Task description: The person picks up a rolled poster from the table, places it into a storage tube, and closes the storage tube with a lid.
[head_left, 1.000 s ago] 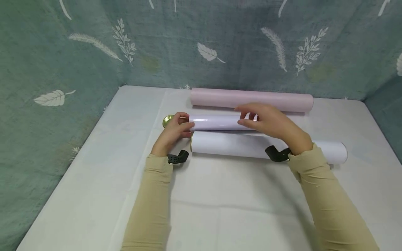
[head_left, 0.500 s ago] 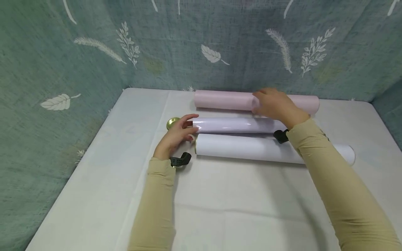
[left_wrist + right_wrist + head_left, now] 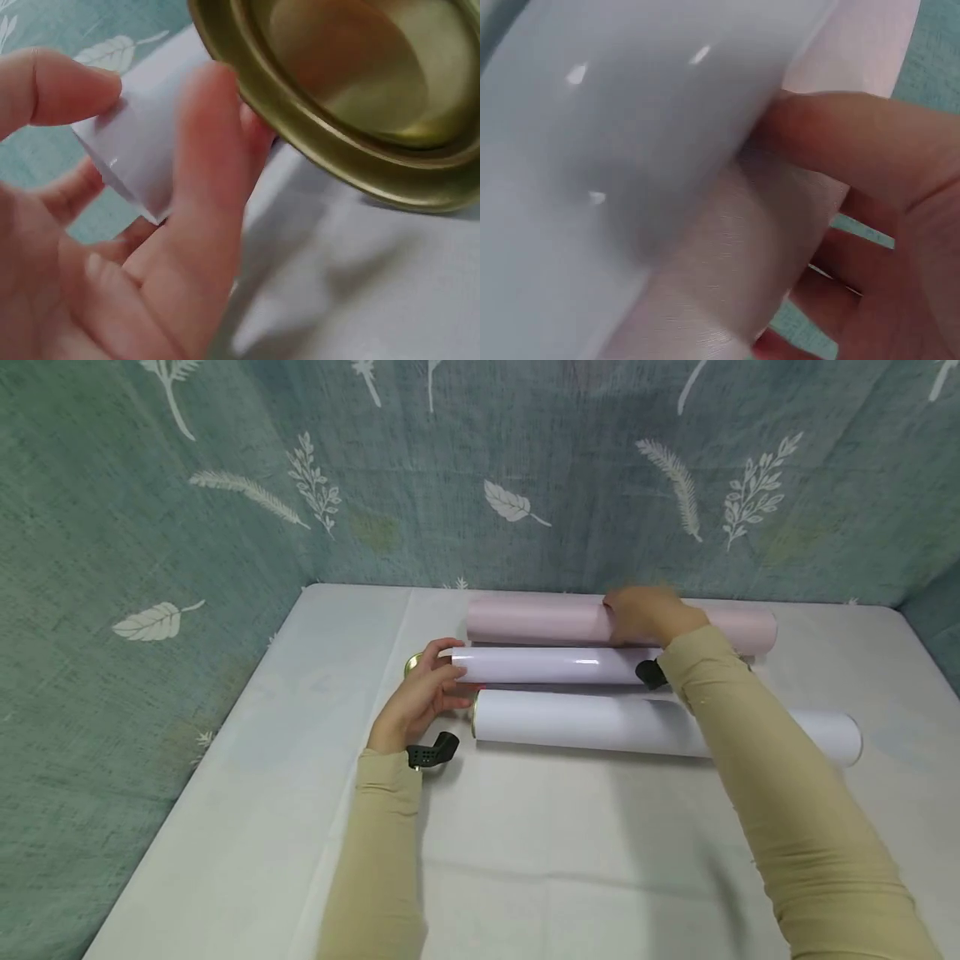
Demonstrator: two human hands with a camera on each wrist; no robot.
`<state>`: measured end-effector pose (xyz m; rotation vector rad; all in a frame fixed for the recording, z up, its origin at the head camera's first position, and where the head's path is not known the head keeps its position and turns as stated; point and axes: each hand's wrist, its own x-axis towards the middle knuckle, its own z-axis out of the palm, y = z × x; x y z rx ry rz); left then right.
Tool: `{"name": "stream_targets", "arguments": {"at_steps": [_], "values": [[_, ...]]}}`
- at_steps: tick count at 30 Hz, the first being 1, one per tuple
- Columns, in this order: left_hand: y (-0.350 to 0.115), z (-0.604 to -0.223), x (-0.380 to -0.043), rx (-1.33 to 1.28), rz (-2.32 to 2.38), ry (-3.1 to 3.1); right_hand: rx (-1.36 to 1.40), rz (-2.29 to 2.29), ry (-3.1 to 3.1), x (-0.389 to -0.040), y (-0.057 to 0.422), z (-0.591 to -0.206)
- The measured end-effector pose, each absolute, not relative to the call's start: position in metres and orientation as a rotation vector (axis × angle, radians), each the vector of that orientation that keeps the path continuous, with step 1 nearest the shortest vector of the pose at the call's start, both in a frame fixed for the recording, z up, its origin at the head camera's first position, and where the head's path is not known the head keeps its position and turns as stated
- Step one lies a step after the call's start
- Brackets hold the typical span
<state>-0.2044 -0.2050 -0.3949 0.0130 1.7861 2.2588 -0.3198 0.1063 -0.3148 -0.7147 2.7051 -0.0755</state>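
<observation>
My left hand (image 3: 420, 697) holds the left end of a glossy white rolled sheet (image 3: 540, 666); the left wrist view shows thumb and fingers around the roll's open end (image 3: 142, 142). Behind it lies a long pink roll (image 3: 536, 618), which my right hand (image 3: 648, 614) grips right of its middle. In the right wrist view the thumb presses the near side of the pink roll (image 3: 727, 247), with the other fingers around its far side. Nearest me lies a thicker white tube (image 3: 585, 720), whose gold metal end (image 3: 450, 184) looms close in the left wrist view.
A round gold lid (image 3: 412, 665) sits behind my left fingers, partly hidden. The white-covered table (image 3: 570, 843) ends at a green leaf-patterned cloth (image 3: 420, 510) at the back. A black wrist mount (image 3: 433, 750) juts out beside the left wrist.
My right hand has gone from the glossy rolled sheet back to the pink roll and grips it. The gap between those two rolls has narrowed. The left hand stays at the glossy sheet's end.
</observation>
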Motion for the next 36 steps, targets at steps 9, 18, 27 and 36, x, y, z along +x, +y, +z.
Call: {"name": "stream_targets", "arguments": {"at_steps": [9, 18, 27, 36], "values": [[-0.191, -0.397, -0.207, 0.017, 2.16, 1.945, -0.694, -0.165, 2.617, -0.318, 0.104, -0.327], [-0.19, -0.38, -0.202, -0.056, 2.266, 1.914, -0.72, -0.24, 2.768, -0.319, 0.138, -0.322], [-0.204, -0.376, -0.214, -0.137, 2.627, 1.669, -0.682, -0.396, 2.884, -0.291, 0.158, -0.297], [-0.201, -0.38, -0.212, 0.019, 2.964, 1.31, -0.647, -0.699, 3.041, -0.24, 0.18, -0.323]]}}
